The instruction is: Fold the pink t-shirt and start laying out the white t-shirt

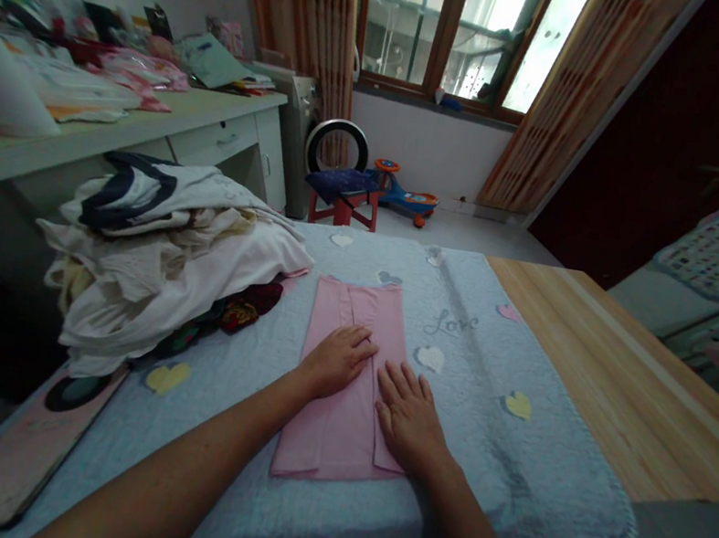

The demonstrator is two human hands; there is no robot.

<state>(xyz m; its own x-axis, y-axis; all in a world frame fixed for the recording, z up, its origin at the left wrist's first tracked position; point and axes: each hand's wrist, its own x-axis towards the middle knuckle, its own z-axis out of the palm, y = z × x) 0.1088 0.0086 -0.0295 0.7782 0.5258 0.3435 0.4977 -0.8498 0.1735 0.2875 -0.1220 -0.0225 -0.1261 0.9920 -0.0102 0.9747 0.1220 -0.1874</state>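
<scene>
A pink garment (342, 428), folded into a long rectangle, lies flat on the light blue blanket (455, 471) in front of me. Its folded sides meet near a seam down the middle. My left hand (338, 360) rests on the upper middle of the garment, palm down, with the fingers slightly bent and nothing seen in them. Along the garment's right edge lies my right hand (409, 415), flat with its fingers stretched out, partly over the pink cloth and partly over the blanket.
A heap of clothes (194, 258), mostly white, sits on the left of the blanket. Near it lies a pinkish flat box or board (31, 452). Bare wooden tabletop (606, 368) shows at right. Beyond the table stands a red stool (344, 211); a cluttered desk (219, 119) is at left.
</scene>
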